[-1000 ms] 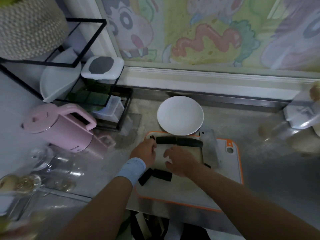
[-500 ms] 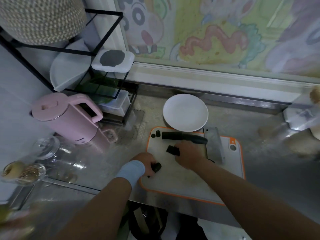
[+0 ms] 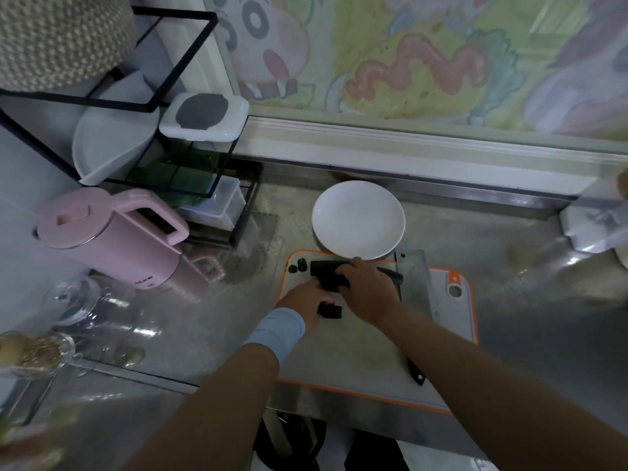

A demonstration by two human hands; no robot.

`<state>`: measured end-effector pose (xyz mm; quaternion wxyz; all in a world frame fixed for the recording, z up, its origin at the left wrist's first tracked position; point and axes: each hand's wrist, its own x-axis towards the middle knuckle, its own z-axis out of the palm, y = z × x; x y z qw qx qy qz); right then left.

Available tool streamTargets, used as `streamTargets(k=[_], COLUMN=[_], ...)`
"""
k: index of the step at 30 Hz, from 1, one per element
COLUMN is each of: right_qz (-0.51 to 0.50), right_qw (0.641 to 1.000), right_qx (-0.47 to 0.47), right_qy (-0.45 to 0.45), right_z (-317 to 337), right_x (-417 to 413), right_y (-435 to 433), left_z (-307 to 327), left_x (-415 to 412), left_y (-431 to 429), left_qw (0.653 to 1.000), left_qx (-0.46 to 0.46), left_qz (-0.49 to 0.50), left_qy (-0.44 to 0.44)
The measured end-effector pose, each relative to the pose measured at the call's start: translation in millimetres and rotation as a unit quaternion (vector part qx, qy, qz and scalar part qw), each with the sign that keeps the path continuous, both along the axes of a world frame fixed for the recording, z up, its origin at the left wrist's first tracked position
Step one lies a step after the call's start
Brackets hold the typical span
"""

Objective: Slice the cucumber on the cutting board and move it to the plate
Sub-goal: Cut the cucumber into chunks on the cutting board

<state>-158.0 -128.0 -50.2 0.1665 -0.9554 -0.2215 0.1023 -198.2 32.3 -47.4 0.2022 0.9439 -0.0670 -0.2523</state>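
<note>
Left grip (image 3: 307,305) and right grip (image 3: 368,290) each clamp cucumber pieces (image 3: 329,284) over the cutting board (image 3: 356,351) atop steel counter (image 3: 530,334).

Steel bench (image 3: 526,317), grey, shiny, running left to right along the wall. Board (image 3: 356,351), white with an orange rim, lies flat at the near centre. White plate (image 3: 358,219) sits just beyond it, its near rim over the board's far edge. Pink kettle (image 3: 112,239) stands at left, handle to the right. Black wire rack (image 3: 85,102) stands in the far left corner behind the kettle. Clear textured mat (image 3: 261,239) lies between rack and board. Glass lid (image 3: 73,297) is near the kettle; glass bowl (image 3: 37,351) is at the near left edge. A white pack (image 3: 591,229) is at far right, blurred.
</note>
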Motion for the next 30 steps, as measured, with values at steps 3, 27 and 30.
streamTargets(k=[3, 27, 30], right_qz=[-0.061, -0.4, -0.377], right_qw=[0.998, 0.906, 0.923], right_qx=[0.022, -0.039, -0.026], right_qy=[0.007, 0.131, 0.075], right_z=[5.0, 11.4, 28.6], right_x=[-6.2, -70.8, -81.9], right_y=[-26.7, -86.4, -84.0], left_z=[-1.5, -11.1, -11.5], left_x=[4.1, -47.1, -58.4], left_y=[-17.4, -41.2, -39.4], left_qw=[1.0, 0.99, 0.986], left_qx=[-0.004, 0.019, -0.014], left_qz=[-0.019, -0.105, -0.084], left_qy=[-0.004, -0.088, -0.145])
